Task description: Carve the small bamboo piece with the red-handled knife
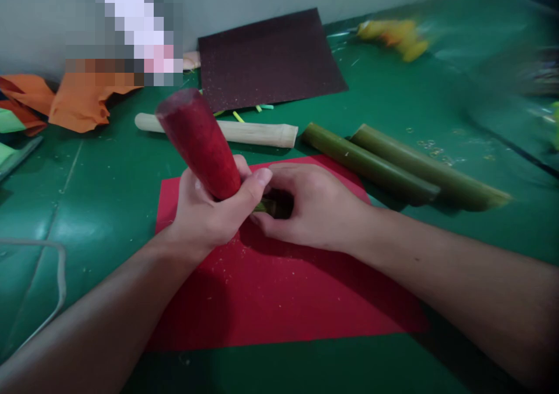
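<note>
My left hand (213, 208) is wrapped round a thick red cylinder (201, 144), which stands tilted with its darker end up and to the left. Beside it, my right hand (312, 205) curls its fingers round a small greenish piece (266, 206), mostly hidden between the two hands. The hands meet at the fingertips above a red sheet (279, 301) sprinkled with fine pale bits. What the lower end of the cylinder touches is hidden by my left hand.
Behind the hands lie a pale bamboo stick (257, 133) and two green bamboo pieces (393, 170). A dark sheet (271, 59) rests farther back, orange paper (81, 100) at the left, a blurred yellow object (395, 36) and small rings (432, 149) at the right, on a green surface (105, 190).
</note>
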Available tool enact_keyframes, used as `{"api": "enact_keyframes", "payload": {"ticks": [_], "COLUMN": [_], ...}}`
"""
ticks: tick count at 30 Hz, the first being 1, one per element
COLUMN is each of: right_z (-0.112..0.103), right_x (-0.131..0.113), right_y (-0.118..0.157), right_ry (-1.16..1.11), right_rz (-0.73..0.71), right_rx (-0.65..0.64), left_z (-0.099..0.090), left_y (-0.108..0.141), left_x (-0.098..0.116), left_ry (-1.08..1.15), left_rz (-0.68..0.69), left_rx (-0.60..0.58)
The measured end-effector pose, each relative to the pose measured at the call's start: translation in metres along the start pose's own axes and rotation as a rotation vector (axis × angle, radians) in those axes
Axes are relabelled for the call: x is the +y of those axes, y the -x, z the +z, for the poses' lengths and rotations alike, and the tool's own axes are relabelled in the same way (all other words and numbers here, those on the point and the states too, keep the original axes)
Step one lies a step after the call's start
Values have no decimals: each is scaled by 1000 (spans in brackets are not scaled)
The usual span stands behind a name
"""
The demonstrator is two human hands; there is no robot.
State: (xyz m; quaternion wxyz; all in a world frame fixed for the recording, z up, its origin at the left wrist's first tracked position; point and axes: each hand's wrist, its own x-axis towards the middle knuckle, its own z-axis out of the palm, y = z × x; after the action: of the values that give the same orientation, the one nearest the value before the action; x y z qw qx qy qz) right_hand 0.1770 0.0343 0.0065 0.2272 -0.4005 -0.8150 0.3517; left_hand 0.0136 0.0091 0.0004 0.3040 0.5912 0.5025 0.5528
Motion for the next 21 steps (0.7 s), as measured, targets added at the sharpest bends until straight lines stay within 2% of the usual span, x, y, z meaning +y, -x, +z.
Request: {"api": "enact_keyframes", "payload": {"ticks": [6, 17, 21], "right_z": [0, -1, -1], "right_x": [-1, -3, -2], "right_y": [0, 0, 1], "right_ry": [62, 6, 9], "right_rz": [2, 51, 40], "right_rx": [0, -29, -22], "left_z": [5, 1, 1], "left_y": [-4, -5, -4], "left_x": [1, 2, 5], "left_ry": [-18, 66, 49], "left_rz": [3, 38, -8], "left_rx": [162, 1, -26]}}
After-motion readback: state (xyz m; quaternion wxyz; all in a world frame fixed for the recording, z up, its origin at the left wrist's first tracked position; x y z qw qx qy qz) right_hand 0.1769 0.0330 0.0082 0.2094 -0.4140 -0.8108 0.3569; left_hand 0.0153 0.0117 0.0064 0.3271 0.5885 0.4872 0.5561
